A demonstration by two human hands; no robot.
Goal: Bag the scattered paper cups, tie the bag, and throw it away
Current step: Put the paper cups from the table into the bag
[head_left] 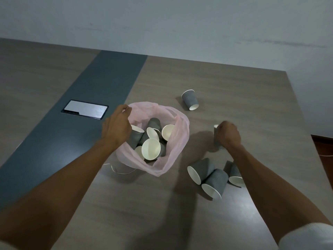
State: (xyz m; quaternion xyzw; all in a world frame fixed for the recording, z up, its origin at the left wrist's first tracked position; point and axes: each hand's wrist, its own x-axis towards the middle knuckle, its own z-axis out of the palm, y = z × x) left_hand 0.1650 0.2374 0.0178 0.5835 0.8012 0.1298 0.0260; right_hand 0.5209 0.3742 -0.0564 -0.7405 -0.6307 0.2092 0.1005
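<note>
A thin pink plastic bag (pixel 177 147) stands open on the table with several grey paper cups (pixel 151 148) inside, white insides showing. My left hand (pixel 118 127) pinches the bag's far left rim. My right hand (pixel 228 135) is closed around a grey cup (pixel 216 139) to the right of the bag; the hand hides most of that cup. Three grey cups lie on their sides near the front right: one (pixel 201 169), a second (pixel 215 183), and a third (pixel 236 175) partly behind my right forearm. Another cup (pixel 190 99) lies farther back.
The wood-grain table (pixel 162 213) has a dark blue-grey strip (pixel 100 87) with a metal cover plate (pixel 84 109) at the left. A thin white string (pixel 119 170) lies in front of the bag. The table's right edge drops to a reddish floor (pixel 324 152). A pale wall stands behind.
</note>
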